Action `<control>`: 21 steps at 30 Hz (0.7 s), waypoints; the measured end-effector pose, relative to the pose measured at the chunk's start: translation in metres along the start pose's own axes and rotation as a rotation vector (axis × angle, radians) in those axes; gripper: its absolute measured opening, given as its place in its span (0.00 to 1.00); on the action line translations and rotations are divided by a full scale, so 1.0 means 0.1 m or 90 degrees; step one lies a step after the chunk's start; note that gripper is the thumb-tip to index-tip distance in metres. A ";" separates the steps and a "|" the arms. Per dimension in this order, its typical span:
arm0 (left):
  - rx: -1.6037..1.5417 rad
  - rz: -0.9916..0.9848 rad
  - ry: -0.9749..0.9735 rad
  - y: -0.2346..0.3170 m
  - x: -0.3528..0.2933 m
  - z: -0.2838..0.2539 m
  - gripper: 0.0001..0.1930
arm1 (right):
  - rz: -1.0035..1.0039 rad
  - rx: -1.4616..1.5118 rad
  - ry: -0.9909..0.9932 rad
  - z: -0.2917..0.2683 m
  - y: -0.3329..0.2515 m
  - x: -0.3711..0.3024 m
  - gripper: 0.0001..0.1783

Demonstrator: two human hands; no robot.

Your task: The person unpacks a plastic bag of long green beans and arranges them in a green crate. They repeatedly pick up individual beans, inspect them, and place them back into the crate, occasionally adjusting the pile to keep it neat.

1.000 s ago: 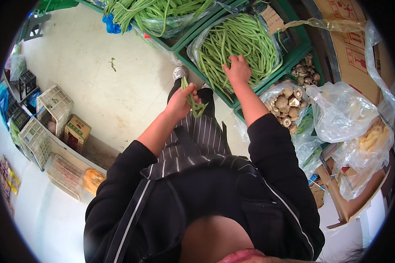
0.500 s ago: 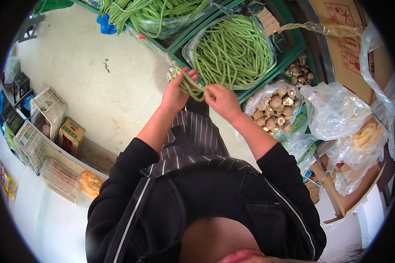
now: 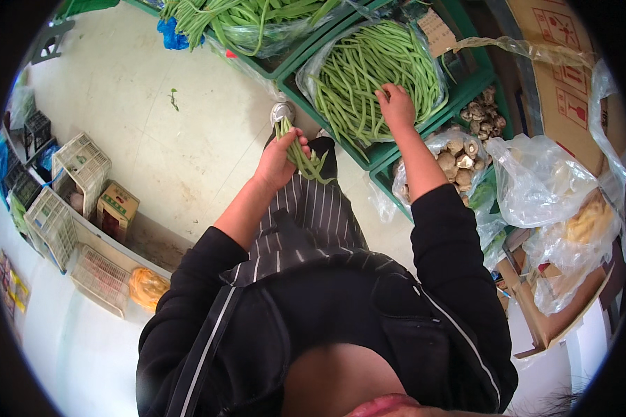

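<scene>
left hand (image 3: 279, 161) was closed round a small bunch of green beans (image 3: 300, 154), fingers curled and pressed together on the stems; bunch's long axis ran from upper left to lower right, top ends poking out above the thumb toward the crates, lower ends fanning out over the striped apron (image 3: 313, 215); right hand (image 3: 395, 105) lay palm down on the heap of loose beans (image 3: 368, 73) in the plastic-lined green crate (image 3: 368, 154), near the heap's right side; fingers looked bent down into the pile, but couldn't tell if they pinched any; heap's beans lay mostly lengthwise, running lower left to upper right, so roughly across the r. fingers; r. hand was the nearer one to the heap by far, l. hand sat just off the crate's near left corner, apart from it; bag of mushrooms (image 3: 459, 156) sat by the r. forearm, in the next crate to the right; another crate of longer greens (image 3: 250, 21) at the top.
</scene>
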State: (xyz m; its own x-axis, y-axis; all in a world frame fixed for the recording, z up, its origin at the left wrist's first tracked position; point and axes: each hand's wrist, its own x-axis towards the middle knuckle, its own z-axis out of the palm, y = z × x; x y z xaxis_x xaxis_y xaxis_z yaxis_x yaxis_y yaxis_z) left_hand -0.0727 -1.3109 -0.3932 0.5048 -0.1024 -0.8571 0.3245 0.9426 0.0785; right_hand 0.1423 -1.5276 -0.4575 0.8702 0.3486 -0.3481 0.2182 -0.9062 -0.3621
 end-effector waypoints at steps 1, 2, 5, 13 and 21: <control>-0.003 -0.003 -0.013 0.00 0.00 0.01 0.10 | 0.005 0.035 0.012 -0.09 -0.02 -0.05 0.15; -0.001 -0.018 0.008 -0.01 0.00 0.02 0.11 | 0.044 0.056 0.008 -0.20 -0.06 -0.12 0.15; 0.022 -0.002 -0.009 -0.05 -0.01 0.13 0.13 | -0.005 0.126 -0.030 -0.53 -0.35 -0.51 0.16; 0.012 0.043 0.005 -0.06 0.06 0.33 0.15 | -0.085 0.319 -0.221 -0.43 -1.21 -1.25 0.15; 0.020 0.041 -0.006 0.10 -0.04 0.04 0.12 | 0.089 0.043 -0.083 0.32 -0.60 -0.12 0.14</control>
State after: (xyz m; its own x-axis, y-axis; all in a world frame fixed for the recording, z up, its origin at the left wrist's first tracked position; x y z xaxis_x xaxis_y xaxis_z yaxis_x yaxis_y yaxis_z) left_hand -0.0687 -1.3026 -0.3874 0.5333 -0.0446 -0.8448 0.3154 0.9371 0.1496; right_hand 0.1042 -1.4698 -0.4592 0.8241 0.2528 -0.5068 0.0652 -0.9312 -0.3586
